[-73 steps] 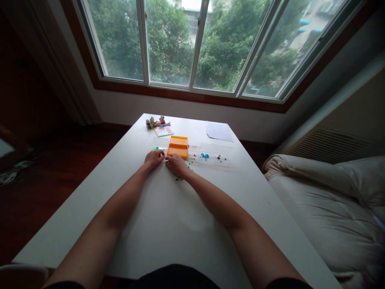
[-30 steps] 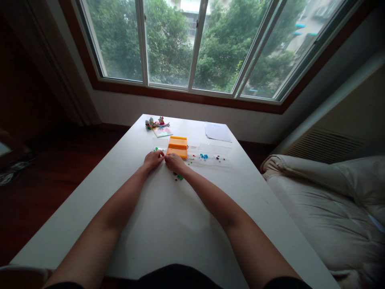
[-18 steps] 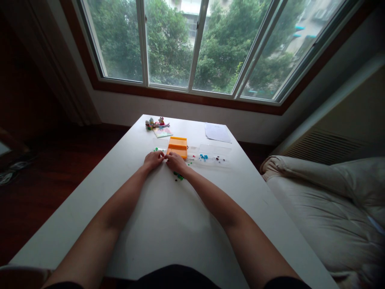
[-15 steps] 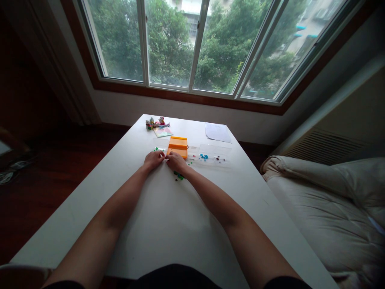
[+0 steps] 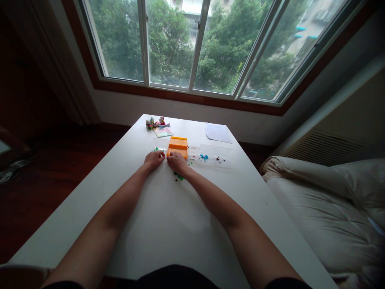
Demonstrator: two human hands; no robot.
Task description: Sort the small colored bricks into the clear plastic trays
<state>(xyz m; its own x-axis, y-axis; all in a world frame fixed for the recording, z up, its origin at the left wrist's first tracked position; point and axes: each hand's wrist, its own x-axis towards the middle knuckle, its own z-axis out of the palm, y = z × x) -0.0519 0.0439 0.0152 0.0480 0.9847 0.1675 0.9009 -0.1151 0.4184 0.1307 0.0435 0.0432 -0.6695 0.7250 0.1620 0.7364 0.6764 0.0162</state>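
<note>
My left hand (image 5: pixel 154 159) rests over the white table with thumb and fingertips brought together; whatever is in the pinch is too small to name. Close beside it, my right hand (image 5: pixel 177 162) is also closed, fingers bent, at the near left corner of an open orange plastic box (image 5: pixel 178 147). What it may hold is hidden. Small green pieces (image 5: pixel 159 149) lie just beyond my left hand. Under my right wrist sits a cluster of green and dark pieces (image 5: pixel 179 176), partly covered by the arm.
Right of the box, clear trays (image 5: pixel 215 148) hold blue pieces (image 5: pixel 203 157) and dark pieces (image 5: pixel 218 158). Small figurines (image 5: pixel 161 121) and a colourful card (image 5: pixel 163 132) lie at the far left. White paper sheets (image 5: pixel 217 132) lie far right. A beige sofa (image 5: pixel 319 208) flanks the table (image 5: pixel 168 224).
My right hand has shifted very slightly right, and the gap between the two hands' fingertips is a little wider. The box and loose pieces stay where they were.
</note>
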